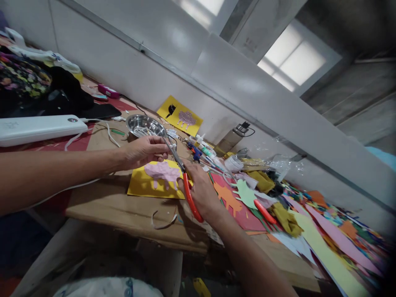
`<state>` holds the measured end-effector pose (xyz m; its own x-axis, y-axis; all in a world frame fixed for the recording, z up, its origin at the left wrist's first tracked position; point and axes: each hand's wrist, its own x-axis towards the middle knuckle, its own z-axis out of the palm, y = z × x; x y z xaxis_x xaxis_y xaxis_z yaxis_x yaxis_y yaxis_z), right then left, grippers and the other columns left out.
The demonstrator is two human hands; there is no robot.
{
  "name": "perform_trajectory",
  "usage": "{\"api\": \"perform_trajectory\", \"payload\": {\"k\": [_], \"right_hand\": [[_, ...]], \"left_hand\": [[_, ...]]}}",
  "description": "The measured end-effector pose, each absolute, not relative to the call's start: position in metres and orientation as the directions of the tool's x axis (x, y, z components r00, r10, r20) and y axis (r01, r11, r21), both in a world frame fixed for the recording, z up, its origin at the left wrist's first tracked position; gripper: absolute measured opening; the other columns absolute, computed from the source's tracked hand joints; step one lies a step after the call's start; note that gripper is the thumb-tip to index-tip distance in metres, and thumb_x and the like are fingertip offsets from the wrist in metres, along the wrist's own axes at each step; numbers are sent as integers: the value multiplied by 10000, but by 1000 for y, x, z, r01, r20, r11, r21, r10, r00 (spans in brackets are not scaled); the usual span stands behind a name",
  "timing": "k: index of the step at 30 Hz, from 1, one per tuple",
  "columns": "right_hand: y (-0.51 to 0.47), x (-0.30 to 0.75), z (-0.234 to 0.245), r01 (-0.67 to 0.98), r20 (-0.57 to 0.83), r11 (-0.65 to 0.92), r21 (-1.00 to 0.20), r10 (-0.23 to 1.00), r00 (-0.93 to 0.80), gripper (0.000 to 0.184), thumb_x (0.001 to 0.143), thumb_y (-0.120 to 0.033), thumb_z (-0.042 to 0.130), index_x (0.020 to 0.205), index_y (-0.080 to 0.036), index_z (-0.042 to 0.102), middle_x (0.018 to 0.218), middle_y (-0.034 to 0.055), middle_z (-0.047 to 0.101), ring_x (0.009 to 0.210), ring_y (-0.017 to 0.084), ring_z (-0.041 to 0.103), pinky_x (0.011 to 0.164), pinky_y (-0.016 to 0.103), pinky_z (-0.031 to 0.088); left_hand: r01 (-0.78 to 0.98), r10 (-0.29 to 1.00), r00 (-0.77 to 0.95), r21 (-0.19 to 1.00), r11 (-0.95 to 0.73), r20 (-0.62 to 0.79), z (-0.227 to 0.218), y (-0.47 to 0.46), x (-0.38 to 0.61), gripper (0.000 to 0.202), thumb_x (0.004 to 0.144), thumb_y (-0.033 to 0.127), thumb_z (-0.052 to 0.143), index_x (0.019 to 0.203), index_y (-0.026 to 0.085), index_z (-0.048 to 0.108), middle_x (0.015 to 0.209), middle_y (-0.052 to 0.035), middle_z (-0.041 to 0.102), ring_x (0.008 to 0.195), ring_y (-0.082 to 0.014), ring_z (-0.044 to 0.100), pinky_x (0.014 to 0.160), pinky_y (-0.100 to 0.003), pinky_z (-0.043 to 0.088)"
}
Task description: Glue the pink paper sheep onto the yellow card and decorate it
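Observation:
My right hand (202, 190) is closed round the red handles of a pair of scissors (185, 181), whose blades point up and left. My left hand (145, 150) is pinched at the blade tips, holding something small that I cannot make out. Below both hands lies a yellow card (140, 185) with a pink cut-out shape (162, 171) stuck on it. A metal bowl (144, 125) stands just behind my left hand.
A white box (37, 128) and dark flowered cloth (24, 80) lie at the left. Another yellow card (179, 115) leans on the wall. Glue bottles (204, 148), coloured paper scraps (324, 231), an orange (229, 199) and a green cut-out (246, 194) crowd the right. A paper strip (162, 225) lies near the table edge.

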<state>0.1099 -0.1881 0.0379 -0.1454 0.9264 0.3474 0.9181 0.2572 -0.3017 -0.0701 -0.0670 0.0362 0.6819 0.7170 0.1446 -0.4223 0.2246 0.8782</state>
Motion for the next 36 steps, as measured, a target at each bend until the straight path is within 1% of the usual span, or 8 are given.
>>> {"api": "perform_trajectory", "payload": {"k": [7,10,15,18,24,30,36], "right_hand": [[-186,106,38,885,391,295,-360,909,-144,457,857,-236,545,1312,-192,529,1094,110,587,1043,232,560,952,401,456],[-185,104,37,874,393,305,-378,908,-147,450,858,-237,539,1307,-202,535,1086,103,575,1026,224,563,943,395,459],[-184,104,36,880,403,284,-380,907,-119,431,861,-264,540,1291,-233,542,1015,82,566,955,227,568,897,415,476],[-184,105,35,875,405,297,-383,905,-130,432,858,-262,544,1289,-232,534,1034,86,561,983,233,559,906,419,473],[-186,101,37,860,394,299,-415,910,-126,456,847,-249,541,1302,-245,507,1040,79,523,967,228,542,903,417,466],[-187,99,40,853,367,268,-447,925,-98,452,835,-237,550,1286,-208,532,1035,80,499,966,217,528,912,386,454],[-186,101,38,843,367,282,-457,924,-109,421,849,-251,556,1270,-242,548,971,56,494,893,203,541,844,369,487]], "left_hand": [[-402,683,716,886,231,147,35,-70,-71,173,654,202,792,715,112,657,671,0,643,617,-69,561,592,-191,428],[-390,681,719,891,232,138,34,-71,-71,164,672,200,780,717,111,650,680,2,642,627,-68,556,616,-201,431],[-396,673,726,887,239,143,34,-71,-72,166,694,209,767,734,109,640,711,-7,640,649,-76,548,635,-223,427],[-400,667,732,882,250,142,34,-70,-72,160,707,208,757,735,108,635,727,-12,638,655,-78,545,650,-234,433],[-404,674,726,877,260,135,35,-71,-71,143,710,178,746,702,114,617,668,7,606,629,-76,534,638,-231,429],[-410,661,738,869,277,137,34,-72,-72,134,720,184,738,713,116,624,667,6,597,646,-80,529,661,-239,439],[-406,644,753,867,290,137,32,-71,-72,158,718,218,754,737,113,638,690,2,598,666,-85,530,668,-244,439]]}}
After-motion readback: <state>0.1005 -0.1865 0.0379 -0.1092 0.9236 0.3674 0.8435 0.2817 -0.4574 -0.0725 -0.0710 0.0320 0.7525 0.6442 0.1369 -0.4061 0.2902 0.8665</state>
